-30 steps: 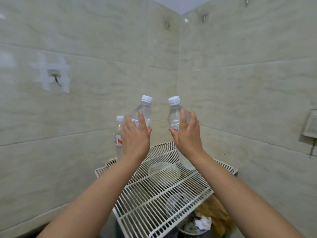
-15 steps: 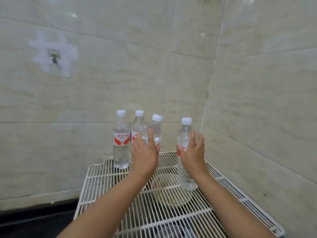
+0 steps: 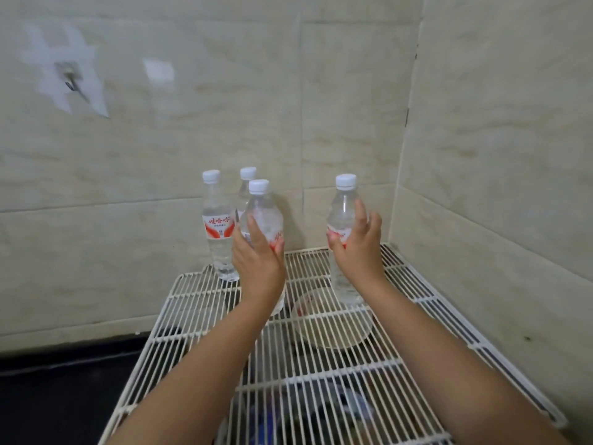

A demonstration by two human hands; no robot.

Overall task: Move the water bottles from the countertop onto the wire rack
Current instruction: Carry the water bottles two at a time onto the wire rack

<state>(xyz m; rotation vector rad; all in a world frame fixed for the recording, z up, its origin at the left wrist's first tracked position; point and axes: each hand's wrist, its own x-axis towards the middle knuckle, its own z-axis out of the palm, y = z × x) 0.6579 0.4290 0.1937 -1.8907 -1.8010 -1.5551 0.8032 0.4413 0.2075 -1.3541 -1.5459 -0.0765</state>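
Both hands (image 3: 258,268) grip 2 bottles (image 3: 264,216) upright on rack (image 3: 192,295).

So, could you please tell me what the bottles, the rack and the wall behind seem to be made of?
The bottle in the right hand looks like thin clear plastic, see-through, with a white cap. The wire rack appears to be metal wire coated in glossy white, though the core is hidden. The wall looks like glazed beige tile with marble veining, showing grout lines and reflections.

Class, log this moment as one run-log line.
left hand: holds bottle | right hand: holds bottle | both low over rack | two bottles placed
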